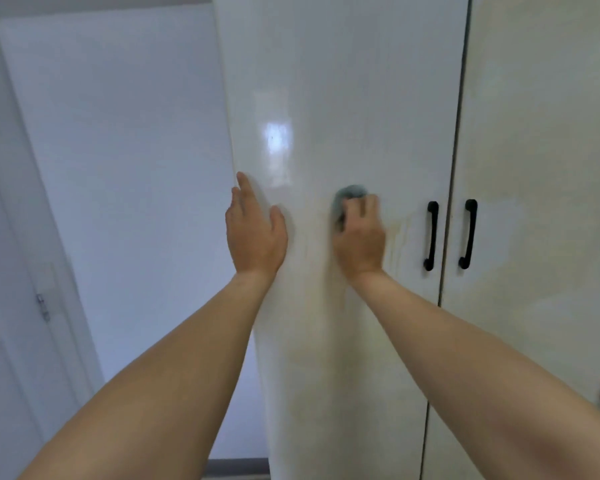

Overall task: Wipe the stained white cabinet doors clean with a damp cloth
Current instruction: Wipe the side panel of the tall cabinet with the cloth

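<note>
Two tall glossy white cabinet doors fill the view, the left door [343, 98] and the right door [534, 133], both with faint yellowish streaks. A brownish run of stain [400, 233] shows just left of the left door's black handle [431, 235]. My right hand [361, 237] grips a grey-green cloth [350, 194] and presses it against the left door at handle height. My left hand [255, 230] lies flat with straight fingers on the same door near its left edge.
The right door carries its own black handle [468, 233] beside the dark gap between the doors. A pale wall [118, 168] stands to the left, with a white room door and its latch [42, 306] at the far left.
</note>
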